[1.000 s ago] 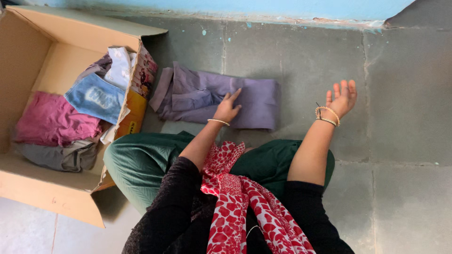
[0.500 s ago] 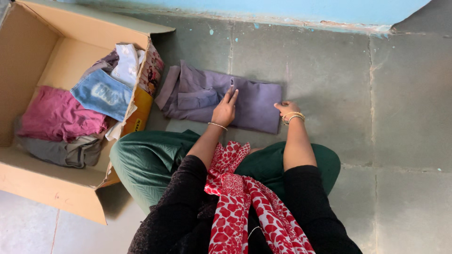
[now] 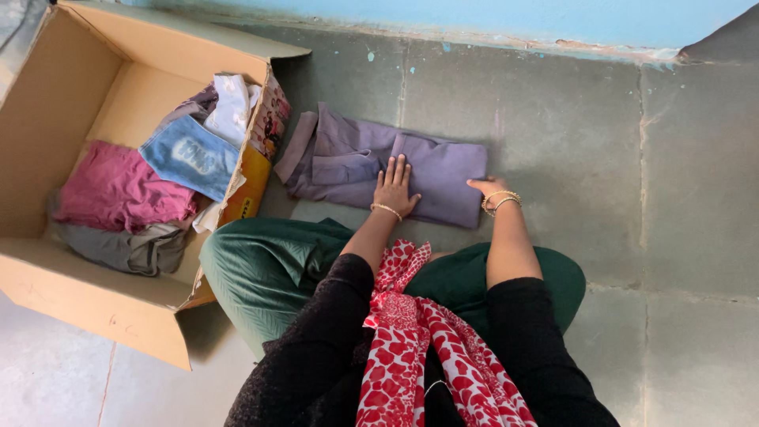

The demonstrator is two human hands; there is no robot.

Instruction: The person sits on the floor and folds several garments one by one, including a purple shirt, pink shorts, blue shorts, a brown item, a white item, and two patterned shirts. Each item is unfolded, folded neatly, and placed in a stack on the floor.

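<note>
A folded purple garment (image 3: 371, 158) lies on the grey stone floor in front of my knees. My left hand (image 3: 394, 188) rests flat on its near middle, fingers spread. My right hand (image 3: 489, 188) touches the garment's right end, mostly tucked against the cloth edge, with bangles at the wrist. Whether it pinches the cloth is hard to tell.
An open cardboard box (image 3: 47, 95) stands at the left, holding a pink cloth (image 3: 118, 190), a blue denim piece (image 3: 194, 154), a grey cloth (image 3: 126, 249) and a white one (image 3: 233, 107). A blue wall base (image 3: 474, 16) runs along the back. My red patterned scarf (image 3: 419, 340) hangs over green-clad legs.
My right hand came down from the air at the right to the garment's right end. My left hand slid toward the near edge and flattened. The view shifted slightly.
</note>
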